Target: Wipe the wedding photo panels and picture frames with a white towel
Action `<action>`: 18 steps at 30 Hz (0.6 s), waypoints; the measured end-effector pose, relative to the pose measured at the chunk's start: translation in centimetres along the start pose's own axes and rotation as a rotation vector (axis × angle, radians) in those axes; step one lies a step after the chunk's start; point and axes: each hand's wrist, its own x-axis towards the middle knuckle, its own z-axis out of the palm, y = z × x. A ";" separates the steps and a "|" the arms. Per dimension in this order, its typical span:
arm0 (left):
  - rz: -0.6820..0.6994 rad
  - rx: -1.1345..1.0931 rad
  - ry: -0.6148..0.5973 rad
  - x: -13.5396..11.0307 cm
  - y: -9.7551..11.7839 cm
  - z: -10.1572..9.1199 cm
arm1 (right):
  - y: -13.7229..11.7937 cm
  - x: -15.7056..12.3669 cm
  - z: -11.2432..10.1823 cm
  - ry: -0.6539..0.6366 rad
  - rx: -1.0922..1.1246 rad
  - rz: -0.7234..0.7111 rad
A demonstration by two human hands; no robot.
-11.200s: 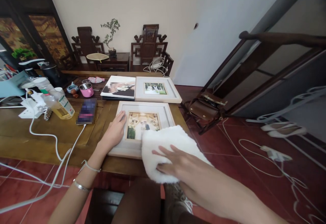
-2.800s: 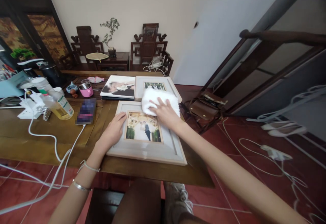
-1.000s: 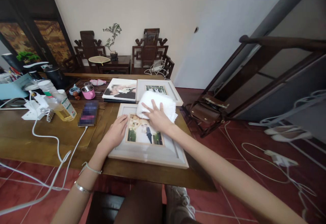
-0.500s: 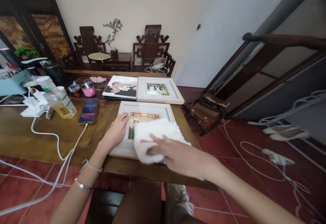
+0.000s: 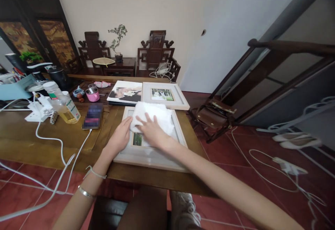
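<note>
A light wooden picture frame (image 5: 123, 156) with a pale mount lies flat near the table's front edge. My left hand (image 5: 122, 133) holds its left side, fingers together over the rim and the thumb hidden. Under my right hand (image 5: 154, 130) is a folded white fluffy cloth (image 5: 157, 109), pressed against the upper part of the frame with the fingers spread over it. The cloth and hand cover most of the photo; its lower left corner shows green.
Behind lie a second picture frame (image 5: 180, 101) and a photo album (image 5: 125, 90). To the left are a charging phone (image 5: 92, 116), an oil-coloured bottle (image 5: 69, 111), a pink cup (image 5: 92, 95) and a power strip (image 5: 39, 109). A dark wooden chair (image 5: 282, 46) stands right.
My right hand has slid the white cloth up and left across the frame, uncovering its lower right part. My left hand stays at the left side. The view has tilted slightly.
</note>
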 end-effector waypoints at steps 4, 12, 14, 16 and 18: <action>-0.035 -0.003 -0.001 0.2 0.1 -0.2 | -3.2 -3.4 -1.4 -0.139 0.073 -0.077; -0.072 0.122 -0.088 0.3 0.0 0.1 | -5.2 -8.3 -0.1 -0.097 0.181 -0.180; -0.058 0.139 -0.088 0.2 -0.3 0.3 | -4.7 -9.1 0.4 -0.065 0.220 -0.176; -0.036 0.148 -0.075 0.1 -0.7 0.4 | -3.6 -10.2 0.6 -0.062 0.237 -0.136; -0.019 0.153 -0.065 0.0 -1.1 0.6 | -2.2 -11.6 0.7 -0.080 0.218 -0.062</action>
